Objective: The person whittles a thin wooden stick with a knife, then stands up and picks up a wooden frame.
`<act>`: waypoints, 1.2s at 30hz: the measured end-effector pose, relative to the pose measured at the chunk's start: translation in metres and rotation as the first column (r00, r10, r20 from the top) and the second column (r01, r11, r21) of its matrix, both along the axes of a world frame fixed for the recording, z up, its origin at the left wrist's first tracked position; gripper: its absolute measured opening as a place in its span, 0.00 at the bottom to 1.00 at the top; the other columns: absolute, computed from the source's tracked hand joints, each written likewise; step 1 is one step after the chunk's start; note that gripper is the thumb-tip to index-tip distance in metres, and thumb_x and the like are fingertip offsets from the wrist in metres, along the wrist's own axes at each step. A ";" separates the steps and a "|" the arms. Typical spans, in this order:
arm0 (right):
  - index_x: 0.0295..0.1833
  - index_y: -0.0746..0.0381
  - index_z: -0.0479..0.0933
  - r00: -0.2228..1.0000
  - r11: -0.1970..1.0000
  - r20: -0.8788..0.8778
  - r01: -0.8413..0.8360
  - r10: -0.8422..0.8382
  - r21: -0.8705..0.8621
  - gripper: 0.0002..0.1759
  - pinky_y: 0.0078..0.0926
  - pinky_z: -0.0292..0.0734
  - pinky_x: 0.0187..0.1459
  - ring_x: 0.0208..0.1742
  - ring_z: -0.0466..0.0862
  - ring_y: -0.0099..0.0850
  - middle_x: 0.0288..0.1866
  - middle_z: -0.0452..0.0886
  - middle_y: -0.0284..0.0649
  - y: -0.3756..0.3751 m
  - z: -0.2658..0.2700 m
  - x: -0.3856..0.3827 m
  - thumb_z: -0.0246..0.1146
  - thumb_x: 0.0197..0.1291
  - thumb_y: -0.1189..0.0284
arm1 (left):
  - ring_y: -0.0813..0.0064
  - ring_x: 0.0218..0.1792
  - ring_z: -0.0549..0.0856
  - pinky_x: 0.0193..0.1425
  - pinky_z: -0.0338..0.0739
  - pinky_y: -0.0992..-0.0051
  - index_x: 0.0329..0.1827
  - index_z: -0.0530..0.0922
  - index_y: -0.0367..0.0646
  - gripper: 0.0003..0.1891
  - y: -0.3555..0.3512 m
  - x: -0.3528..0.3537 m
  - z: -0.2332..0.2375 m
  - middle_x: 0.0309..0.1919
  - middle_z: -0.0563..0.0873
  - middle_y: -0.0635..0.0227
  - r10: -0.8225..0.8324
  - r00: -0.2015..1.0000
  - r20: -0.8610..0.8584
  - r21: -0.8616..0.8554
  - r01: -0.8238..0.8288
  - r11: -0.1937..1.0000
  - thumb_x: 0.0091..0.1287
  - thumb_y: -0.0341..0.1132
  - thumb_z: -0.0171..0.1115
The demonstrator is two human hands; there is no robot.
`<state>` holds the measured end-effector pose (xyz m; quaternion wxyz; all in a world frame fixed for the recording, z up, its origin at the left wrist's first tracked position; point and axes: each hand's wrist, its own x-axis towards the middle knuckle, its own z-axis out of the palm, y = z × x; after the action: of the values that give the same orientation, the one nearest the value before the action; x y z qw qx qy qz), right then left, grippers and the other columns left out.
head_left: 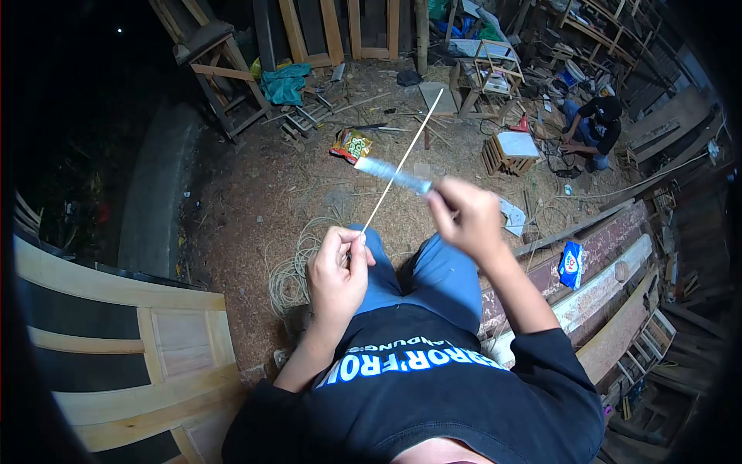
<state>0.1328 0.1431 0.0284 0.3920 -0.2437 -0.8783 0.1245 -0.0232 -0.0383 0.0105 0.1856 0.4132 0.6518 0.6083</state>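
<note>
My left hand pinches the lower end of a thin, pale bamboo stick between thumb and fingers. The stick slants up and to the right, away from my lap. My right hand is closed round the handle of a knife, its blade smeared by motion. In this view the blade crosses the stick around its middle. Both hands are above my knees, the right one higher and farther out.
Coiled cord lies on the ground at left, near a wooden panel frame. Ahead are a snack bag and wood scraps. A person crouches at the far right by a slatted wooden crate. A blue packet lies on planks.
</note>
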 end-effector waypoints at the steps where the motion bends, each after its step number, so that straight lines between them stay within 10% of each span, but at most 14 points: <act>1: 0.35 0.58 0.82 0.990 0.990 -0.011 -0.141 0.141 0.030 0.11 0.39 0.80 0.28 0.27 0.86 0.43 0.28 0.83 0.43 -0.012 -0.004 0.000 0.74 0.64 0.65 | 0.84 0.31 0.85 0.34 0.77 0.82 0.46 0.76 0.35 0.02 -0.003 0.000 -0.001 0.29 0.85 0.68 0.002 1.000 -0.020 0.005 -0.002 1.000 0.80 0.21 0.60; 3: 0.35 0.58 0.82 0.971 0.975 0.106 -0.219 0.214 0.034 0.10 0.39 0.80 0.29 0.27 0.86 0.43 0.28 0.83 0.43 -0.028 -0.002 0.003 0.74 0.63 0.65 | 0.83 0.31 0.86 0.34 0.78 0.81 0.45 0.77 0.35 0.02 -0.009 -0.001 -0.001 0.29 0.85 0.68 0.002 0.998 -0.062 0.015 -0.001 1.000 0.80 0.21 0.60; 7: 0.35 0.59 0.82 0.991 0.981 -0.016 0.129 -0.133 -0.146 0.10 0.40 0.79 0.28 0.27 0.86 0.44 0.28 0.82 0.45 0.028 -0.002 0.009 0.71 0.66 0.66 | 0.81 0.28 0.88 0.30 0.78 0.78 0.44 0.76 0.34 0.03 -0.024 -0.003 -0.002 0.26 0.87 0.64 0.036 0.989 -0.142 -0.050 -0.044 0.998 0.79 0.22 0.61; 12: 0.35 0.61 0.82 0.972 0.974 0.105 -0.219 0.212 0.064 0.07 0.37 0.79 0.30 0.28 0.86 0.45 0.26 0.83 0.44 -0.010 -0.011 0.007 0.72 0.63 0.71 | 0.80 0.27 0.88 0.30 0.78 0.77 0.44 0.77 0.35 0.03 -0.037 -0.010 -0.016 0.25 0.87 0.64 0.031 0.992 -0.122 -0.033 -0.035 0.999 0.79 0.22 0.61; 15: 0.45 0.61 0.85 0.984 0.963 -0.059 0.153 -0.170 -0.220 0.10 0.36 0.79 0.30 0.25 0.85 0.39 0.29 0.84 0.42 0.046 -0.027 0.006 0.68 0.72 0.65 | 0.80 0.27 0.88 0.30 0.78 0.77 0.45 0.77 0.35 0.02 -0.037 -0.012 -0.019 0.25 0.87 0.64 0.041 0.980 -0.193 -0.129 -0.067 0.989 0.79 0.23 0.61; 18: 0.44 0.66 0.81 0.953 0.903 -0.278 -0.011 -0.120 -0.429 0.14 0.23 0.73 0.35 0.32 0.76 0.18 0.28 0.81 0.35 0.048 -0.024 0.004 0.62 0.81 0.66 | 0.82 0.26 0.86 0.31 0.77 0.78 0.45 0.77 0.35 0.03 -0.035 -0.010 -0.032 0.24 0.85 0.67 0.034 0.998 -0.053 -0.086 -0.038 0.996 0.80 0.24 0.60; 22: 0.44 0.66 0.78 0.908 0.798 -0.407 -0.174 -0.097 -0.577 0.15 0.21 0.73 0.44 0.40 0.76 0.18 0.35 0.79 0.29 0.032 -0.024 0.000 0.59 0.83 0.66 | 0.84 0.25 0.82 0.30 0.74 0.79 0.45 0.77 0.36 0.04 -0.032 -0.008 -0.023 0.23 0.82 0.71 0.008 1.000 -0.012 -0.061 -0.009 0.998 0.82 0.26 0.59; 26: 0.43 0.59 0.82 0.843 0.610 -0.533 -0.387 -0.068 -0.691 0.20 0.18 0.53 0.24 0.22 0.61 0.11 0.22 0.66 0.19 0.033 -0.013 0.007 0.55 0.86 0.58 | 0.85 0.24 0.80 0.29 0.72 0.80 0.46 0.78 0.35 0.05 -0.034 -0.008 -0.026 0.23 0.81 0.72 -0.021 1.000 0.017 -0.064 0.022 0.998 0.83 0.27 0.58; 30: 0.41 0.64 0.85 0.952 0.664 -0.305 -0.237 0.014 -0.709 0.19 0.23 0.66 0.28 0.25 0.74 0.17 0.22 0.76 0.28 0.024 -0.013 0.007 0.58 0.83 0.63 | 0.85 0.23 0.80 0.28 0.73 0.78 0.47 0.82 0.35 0.07 -0.032 -0.007 -0.024 0.22 0.81 0.71 -0.012 1.000 0.024 -0.064 0.014 0.998 0.83 0.29 0.59; 33: 0.44 0.64 0.85 0.975 0.937 -0.222 -0.054 -0.026 -0.345 0.15 0.29 0.75 0.31 0.26 0.84 0.27 0.24 0.81 0.40 0.012 -0.014 -0.002 0.60 0.80 0.65 | 0.83 0.22 0.82 0.28 0.73 0.76 0.47 0.84 0.37 0.06 -0.030 -0.006 -0.022 0.21 0.81 0.70 0.022 0.998 -0.058 -0.104 -0.027 0.994 0.82 0.29 0.61; 36: 0.35 0.62 0.82 0.985 0.953 0.081 -0.124 0.152 -0.276 0.15 0.45 0.82 0.35 0.30 0.87 0.51 0.28 0.84 0.50 -0.021 -0.011 0.002 0.64 0.75 0.66 | 0.79 0.22 0.84 0.28 0.74 0.75 0.45 0.84 0.38 0.05 -0.026 -0.006 -0.024 0.21 0.82 0.67 0.034 0.995 -0.094 -0.095 -0.043 0.995 0.80 0.29 0.62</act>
<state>0.1352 0.1224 0.0176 0.3004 -0.2390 -0.8867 0.2578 -0.0296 -0.0641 -0.0133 0.1634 0.4185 0.6962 0.5598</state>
